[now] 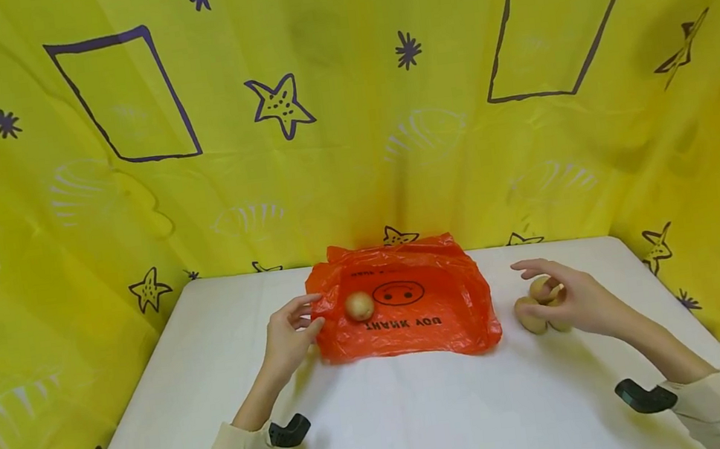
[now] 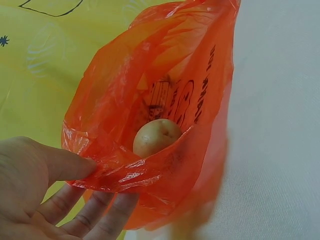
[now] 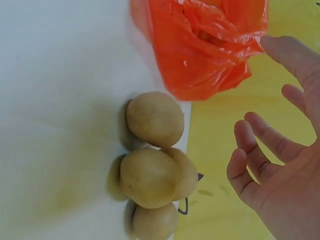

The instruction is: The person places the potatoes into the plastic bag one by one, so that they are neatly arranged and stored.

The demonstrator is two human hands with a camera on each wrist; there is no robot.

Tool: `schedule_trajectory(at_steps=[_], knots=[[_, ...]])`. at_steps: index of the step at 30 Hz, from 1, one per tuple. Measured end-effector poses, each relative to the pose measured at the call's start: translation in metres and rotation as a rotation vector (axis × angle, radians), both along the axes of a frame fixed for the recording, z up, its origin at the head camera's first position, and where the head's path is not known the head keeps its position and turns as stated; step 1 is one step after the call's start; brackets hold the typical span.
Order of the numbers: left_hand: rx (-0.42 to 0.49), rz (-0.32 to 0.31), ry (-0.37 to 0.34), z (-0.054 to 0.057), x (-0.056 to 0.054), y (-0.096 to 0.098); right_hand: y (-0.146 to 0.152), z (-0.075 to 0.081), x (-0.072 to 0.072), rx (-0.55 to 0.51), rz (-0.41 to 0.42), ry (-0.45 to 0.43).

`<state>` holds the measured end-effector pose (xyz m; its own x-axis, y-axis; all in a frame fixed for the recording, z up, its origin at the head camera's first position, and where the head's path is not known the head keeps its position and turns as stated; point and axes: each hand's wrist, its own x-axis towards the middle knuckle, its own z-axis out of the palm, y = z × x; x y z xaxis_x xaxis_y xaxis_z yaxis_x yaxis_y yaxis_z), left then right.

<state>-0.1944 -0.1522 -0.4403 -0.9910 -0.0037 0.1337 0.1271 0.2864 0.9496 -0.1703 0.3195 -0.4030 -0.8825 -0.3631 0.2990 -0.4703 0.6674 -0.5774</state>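
Note:
A red plastic bag (image 1: 408,338) with a printed face and lettering lies with its mouth spread wide. One potato (image 1: 359,306) is inside it, toward the left; in the left wrist view the same potato (image 2: 156,137) sits behind the bag's near rim. My left hand (image 1: 289,338) pinches the bag's left edge, thumb on the inner side and fingers beneath. My right hand (image 1: 581,298) hovers over several potatoes (image 1: 531,314) right of the bag. Its fingers are relaxed and spread, holding nothing, beside the potato pile (image 3: 152,177) in the right wrist view.
A white table (image 1: 384,424) carries everything. Yellow curtains (image 1: 353,165) with starfish drawings enclose it at the back and both sides. A dark wrist device is strapped at each sleeve cuff.

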Motion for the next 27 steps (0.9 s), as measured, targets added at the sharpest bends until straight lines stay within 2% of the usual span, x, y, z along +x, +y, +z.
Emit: schedule_trajectory(at_steps=[7, 22, 27], knots=[[-0.010, 0.001, 0.007, 0.003, 0.000, 0.000, 0.013, -0.004, -0.008, 0.026, -0.034, -0.013], [-0.003, 0.010, -0.015, 0.005, 0.001, 0.003, 0.037, -0.008, -0.027, 0.078, -0.083, -0.172], [-0.006, 0.010, -0.009, 0.003, 0.002, 0.003, 0.044, -0.012, -0.033, 0.087, -0.087, -0.186]])
